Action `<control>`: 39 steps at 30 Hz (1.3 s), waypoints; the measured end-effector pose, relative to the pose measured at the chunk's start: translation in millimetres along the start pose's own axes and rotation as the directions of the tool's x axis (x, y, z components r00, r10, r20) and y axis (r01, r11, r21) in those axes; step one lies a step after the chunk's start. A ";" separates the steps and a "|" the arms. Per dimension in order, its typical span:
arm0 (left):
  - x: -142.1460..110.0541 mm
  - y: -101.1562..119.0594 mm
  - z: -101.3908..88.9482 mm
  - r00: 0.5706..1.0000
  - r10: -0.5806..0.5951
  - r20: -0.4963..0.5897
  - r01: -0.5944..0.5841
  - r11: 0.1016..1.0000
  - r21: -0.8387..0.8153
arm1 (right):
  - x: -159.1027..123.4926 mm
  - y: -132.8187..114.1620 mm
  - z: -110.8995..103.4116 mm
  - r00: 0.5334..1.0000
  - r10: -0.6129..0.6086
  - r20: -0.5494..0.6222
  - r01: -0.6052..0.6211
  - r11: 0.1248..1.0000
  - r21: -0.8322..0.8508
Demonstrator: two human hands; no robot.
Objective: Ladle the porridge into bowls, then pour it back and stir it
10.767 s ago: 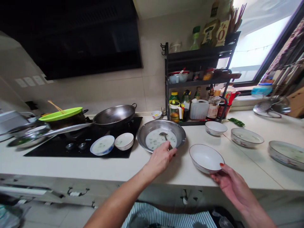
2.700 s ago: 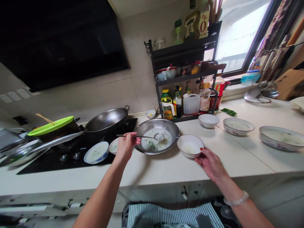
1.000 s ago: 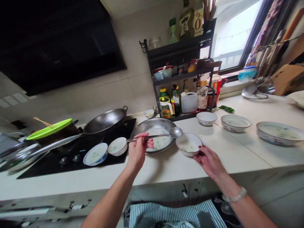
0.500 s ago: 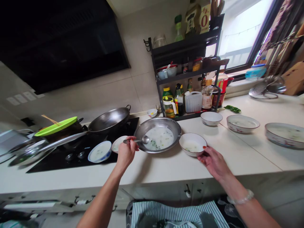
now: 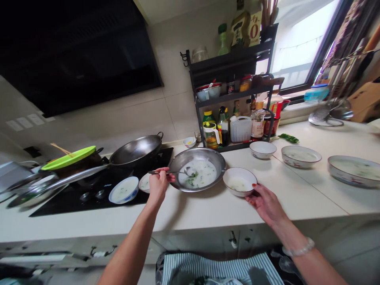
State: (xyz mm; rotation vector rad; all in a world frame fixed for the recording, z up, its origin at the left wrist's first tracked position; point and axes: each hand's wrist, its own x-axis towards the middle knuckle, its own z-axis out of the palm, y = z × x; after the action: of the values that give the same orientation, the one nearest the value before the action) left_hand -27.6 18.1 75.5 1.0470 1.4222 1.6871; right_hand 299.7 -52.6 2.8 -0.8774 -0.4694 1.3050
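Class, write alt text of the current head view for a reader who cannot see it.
The left hand dips a spoon into white soup in a steel basin; the right hand holds a red-rimmed bowl beside it.

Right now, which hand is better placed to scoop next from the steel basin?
Left, I'd judge: the left hand holds the spoon in the basin, while the right hand holds a bowl.

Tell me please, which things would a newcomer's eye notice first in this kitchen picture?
Probably the bright green plastic lid at the far left of the stove, vivid against the black hob. Next, the wide shiny steel basin of milky white soup in the centre, where the left hand dips a metal spoon.
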 end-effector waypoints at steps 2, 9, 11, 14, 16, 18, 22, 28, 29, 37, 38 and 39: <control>0.3 1.9 0.0 1.000 -0.016 -0.001 0.016 1.000 -0.027 | -0.7 -0.4 0.2 1.000 -0.001 -0.003 0.001 1.000 0.000; -2.1 11.4 1.5 0.997 -0.074 0.015 0.075 0.993 -0.095 | -0.9 -0.6 1.1 1.000 -0.012 -0.001 0.012 1.000 -0.002; -3.1 14.4 2.4 0.997 -0.076 0.020 0.077 0.992 -0.096 | -0.9 -0.8 1.1 1.000 -0.014 -0.007 0.014 1.000 -0.007; -4.0 18.0 3.4 0.997 -0.069 0.028 0.071 0.993 -0.090 | -1.7 -1.3 1.1 1.000 -0.013 -0.012 0.013 1.000 -0.015; -4.6 19.5 4.3 0.997 -0.062 0.045 0.066 0.994 -0.087 | -2.4 -1.8 1.3 1.000 -0.014 -0.008 0.014 1.000 -0.022; -5.6 19.8 6.1 0.996 -0.064 0.059 0.069 0.994 -0.086 | -2.7 -2.1 1.6 1.000 -0.016 -0.005 0.016 0.999 -0.028; -10.0 14.7 14.0 0.993 -0.086 0.079 0.091 0.994 -0.067 | -2.4 -2.3 2.0 1.000 -0.016 -0.009 0.016 0.999 -0.034; -15.7 1.7 21.7 0.986 -0.039 0.165 0.032 0.999 0.044 | -1.5 -1.5 1.4 1.000 -0.011 -0.003 0.011 0.999 -0.031; -15.9 0.9 20.7 0.982 -0.021 0.187 0.009 0.998 0.065 | -1.4 -1.3 1.0 1.000 -0.013 0.001 0.013 1.000 -0.027; -17.9 7.2 5.6 0.966 0.076 0.248 -0.119 0.979 0.164 | -1.5 0.7 -1.9 1.000 -0.015 0.007 0.015 0.999 -0.030; -18.4 7.3 5.5 0.965 0.076 0.252 -0.124 0.976 0.180 | -1.2 0.8 -2.0 1.000 -0.017 0.007 0.017 0.999 -0.034; -19.0 6.8 6.2 0.964 0.070 0.255 -0.121 0.975 0.187 | -1.0 0.8 -1.9 1.000 -0.016 0.006 0.016 0.999 -0.038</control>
State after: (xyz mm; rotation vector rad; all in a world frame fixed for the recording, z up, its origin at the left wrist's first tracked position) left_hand -13.7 2.8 79.9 1.4072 1.4169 1.4383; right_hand 300.4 -54.1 1.2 -0.8998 -0.5057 1.2875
